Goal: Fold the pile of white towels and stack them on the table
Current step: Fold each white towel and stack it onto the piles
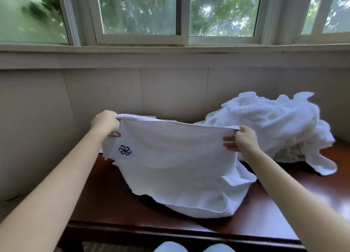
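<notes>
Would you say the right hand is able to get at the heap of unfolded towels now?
Likely not yet: the right hand pinches a top corner of the spread towel. The heap lies close beyond it with nothing between, so once freed, probably yes.

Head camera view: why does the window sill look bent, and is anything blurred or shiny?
In the head view the wide lens bows the window sill; the trees at top left are smeared; daylight leaves a pale glare on the dark table at right; the towel throws a shadow under its lower edge, while its logo is sharp.
</notes>
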